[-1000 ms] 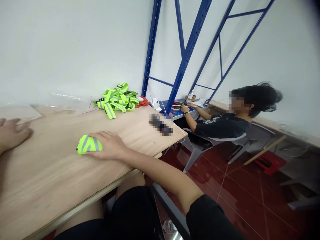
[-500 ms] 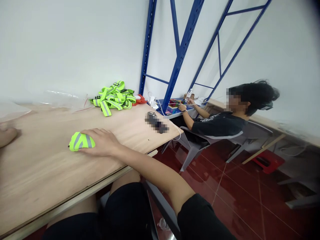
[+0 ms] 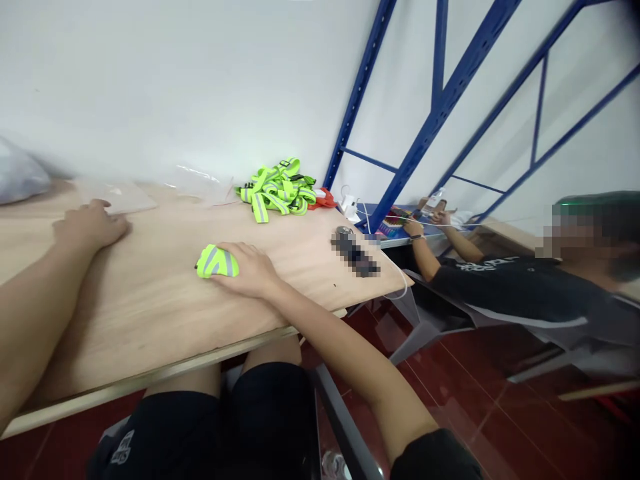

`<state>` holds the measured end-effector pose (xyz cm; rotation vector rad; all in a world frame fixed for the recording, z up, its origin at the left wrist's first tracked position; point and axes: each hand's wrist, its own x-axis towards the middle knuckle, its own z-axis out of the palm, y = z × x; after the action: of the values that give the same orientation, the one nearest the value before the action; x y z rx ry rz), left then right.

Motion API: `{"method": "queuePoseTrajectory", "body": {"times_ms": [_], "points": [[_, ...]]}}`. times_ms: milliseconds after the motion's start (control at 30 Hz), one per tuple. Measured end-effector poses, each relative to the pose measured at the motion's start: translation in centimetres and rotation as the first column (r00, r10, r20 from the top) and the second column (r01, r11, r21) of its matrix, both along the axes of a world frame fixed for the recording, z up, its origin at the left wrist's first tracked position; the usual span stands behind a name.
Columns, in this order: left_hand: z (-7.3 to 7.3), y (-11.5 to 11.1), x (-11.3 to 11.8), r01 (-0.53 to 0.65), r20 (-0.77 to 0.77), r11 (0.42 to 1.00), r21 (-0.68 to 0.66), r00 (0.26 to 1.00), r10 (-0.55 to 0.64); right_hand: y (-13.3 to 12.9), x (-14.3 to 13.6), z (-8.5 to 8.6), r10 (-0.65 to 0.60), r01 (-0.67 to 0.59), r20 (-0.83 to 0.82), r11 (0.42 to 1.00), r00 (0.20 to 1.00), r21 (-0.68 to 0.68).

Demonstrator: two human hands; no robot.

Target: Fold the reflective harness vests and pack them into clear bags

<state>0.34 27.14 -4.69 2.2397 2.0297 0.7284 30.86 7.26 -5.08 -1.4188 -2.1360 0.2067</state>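
Observation:
My right hand [image 3: 249, 269] is closed around a folded bundle of neon-yellow reflective strap [image 3: 219, 262] with grey stripes, held low over the wooden table [image 3: 165, 300]. Its fingertips lie along the bundle's right side. Farther left, my left hand [image 3: 93, 225] lies at the near edge of a clear plastic bag [image 3: 131, 197], thumb and fingers apart; whether it touches the bag I cannot tell. A loose heap of matching neon reflective straps [image 3: 280, 191] with black buckles sits against the wall.
Another clear bag [image 3: 193, 183] lies left of the heap, a red item [image 3: 325, 199] right of it. A blurred-out dark object [image 3: 356, 252] and white cable are near the right edge. Blue shelf posts [image 3: 425, 133] rise behind. A co-worker [image 3: 505, 287] sits at right, handling things.
The view has swung left, so everything appears farther right. My left hand has come fully into view and reached forward to the plastic bag. My right hand still holds the bundle.

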Motion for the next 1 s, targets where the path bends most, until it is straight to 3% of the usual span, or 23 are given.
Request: {"method": "queuePoseTrajectory", "body": {"times_ms": [33, 100, 233, 333, 400, 467, 567, 700, 767, 900, 1000], "points": [[0.4, -1.1, 0.2, -0.082, -0.029, 0.995, -0.054, 0.996, 0.081, 0.0, 0.0, -0.1, 0.005, -0.005, -0.004, 1.000, 1.000, 0.001], [1.1, -3.1, 0.5, -0.109, -0.121, 0.990, -0.084, 0.988, 0.098, 0.2, 0.1, -0.2, 0.017, -0.017, -0.010, 1.000, 1.000, 0.006], [2.1, -6.8, 1.7, 0.065, -0.354, 0.997, -0.035, 0.932, -0.073, 1.4, 0.9, -0.5, 0.026, -0.025, -0.010, 0.999, 1.000, 0.020], [1.5, -10.6, 3.9, 0.186, -0.356, 0.982, -0.036, 0.916, -0.187, 2.9, 2.2, -0.5, -0.024, 0.024, 0.012, 1.000, 1.000, 0.012], [0.8, -13.6, 6.0, 0.344, -0.236, 0.939, -0.024, 0.910, -0.340, 3.9, 3.4, -0.5, -0.086, 0.086, 0.021, 0.996, 0.996, 0.007], [0.3, -16.4, 8.2, 0.515, -0.203, 0.857, -0.004, 0.839, -0.505, 4.7, 4.5, -0.5, -0.146, 0.145, 0.017, 0.989, 0.989, 0.013], [0.8, -18.5, 10.6, 0.638, -0.182, 0.770, 0.000, 0.757, -0.628, 5.1, 5.8, -0.6, -0.203, 0.203, -0.006, 0.979, 0.979, 0.026], [2.7, -16.5, 10.9, 0.738, -0.201, 0.674, -0.032, 0.656, -0.727, 5.0, 6.9, -0.7, -0.199, 0.200, -0.055, 0.980, 0.978, 0.013], [3.5, -14.4, 10.7, 0.734, -0.214, 0.670, -0.110, 0.641, -0.737, 5.2, 7.2, -0.8, -0.209, 0.210, -0.118, 0.978, 0.971, -0.001], [4.2, -10.8, 11.1, 0.602, -0.234, 0.693, -0.397, 0.663, -0.711, 6.0, 7.9, -1.6, -0.237, 0.232, -0.333, 0.971, 0.913, -0.055], [4.7, -9.4, 12.0, 0.497, -0.258, 0.685, -0.533, 0.675, -0.691, 6.6, 8.3, -2.3, -0.198, 0.179, -0.472, 0.980, 0.859, -0.084]]}}
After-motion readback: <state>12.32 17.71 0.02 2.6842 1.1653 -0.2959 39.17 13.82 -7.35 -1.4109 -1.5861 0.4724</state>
